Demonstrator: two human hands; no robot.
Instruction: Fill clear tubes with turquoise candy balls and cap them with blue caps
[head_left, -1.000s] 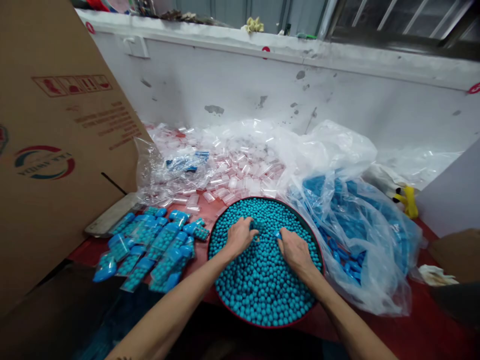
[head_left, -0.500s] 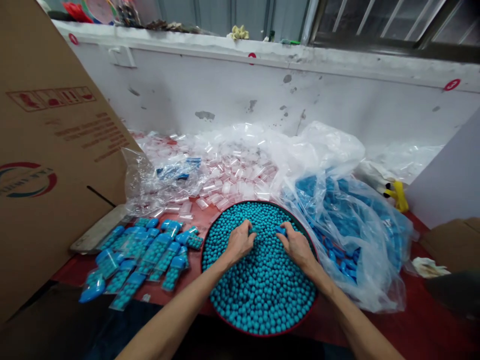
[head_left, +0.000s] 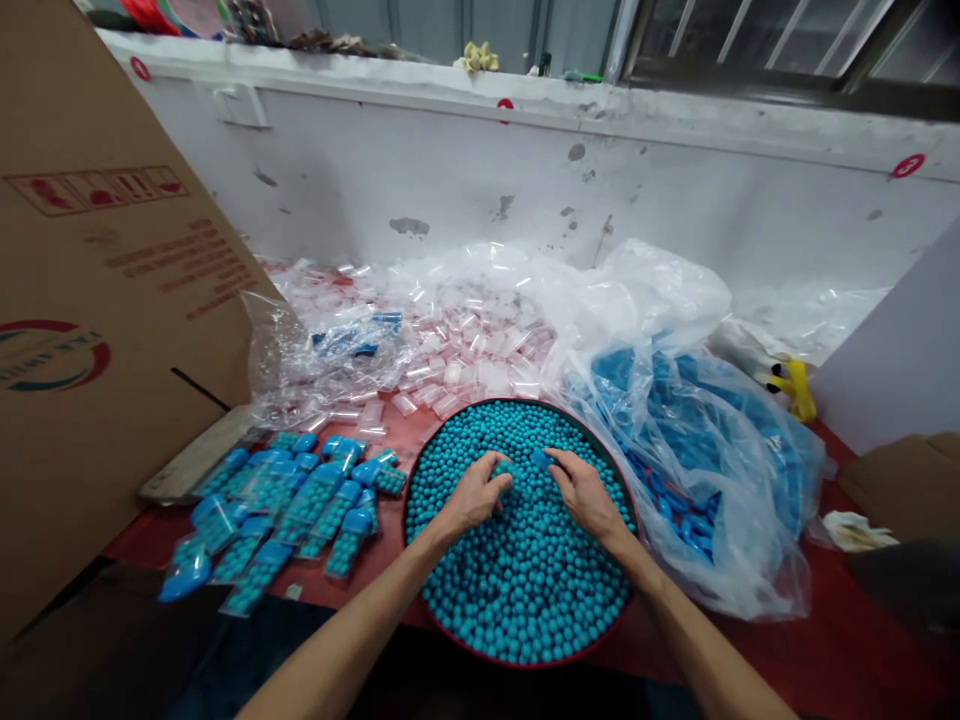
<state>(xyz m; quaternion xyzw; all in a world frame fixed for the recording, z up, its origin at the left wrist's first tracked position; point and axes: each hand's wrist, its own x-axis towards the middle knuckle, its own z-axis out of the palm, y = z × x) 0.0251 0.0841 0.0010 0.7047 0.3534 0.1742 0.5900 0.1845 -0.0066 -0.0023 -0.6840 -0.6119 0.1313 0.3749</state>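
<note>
A round tub (head_left: 632, 540) full of small teal balls (head_left: 525, 610) stands at the table's front edge. Over the balls, my left hand (head_left: 477, 492) is closed on a small clear container (head_left: 507, 468) that seems to hold teal balls. Facing it from the right, my right hand (head_left: 586, 492) pinches a blue cap (head_left: 541, 459). A small gap separates cap and container. Several filled containers with blue caps (head_left: 315, 500) lie left of the tub.
Clear containers (head_left: 480, 345) are heaped behind the tub. A plastic bag of blue caps (head_left: 697, 440) lies to the right. A large cardboard box (head_left: 112, 300) stands at the left, and a white wall (head_left: 465, 180) runs along the back.
My right hand has moved left with the blue cap, closer to my left hand. The container in my left hand shows more clearly.
</note>
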